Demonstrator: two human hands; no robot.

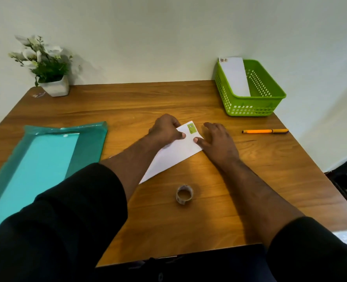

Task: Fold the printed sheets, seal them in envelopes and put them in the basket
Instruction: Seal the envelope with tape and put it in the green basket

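A white envelope (174,153) with a green stamp at its far corner lies slantwise on the wooden table (128,102). My left hand (165,129) grips its far left edge, thumb on top. My right hand (219,142) lies flat along its right edge, thumb pressing the paper, fingers spread on the wood. A green plastic basket (250,107) stands at the far right corner, and one white envelope (236,77) leans inside it. My left forearm hides the near left part of the envelope on the table.
A teal plastic folder (38,159) lies at the left. A roll of tape (184,194) stands just in front of the envelope. An orange pen (265,131) lies to the right. A potted white-flowered plant (46,66) sits at the far left corner by the wall.
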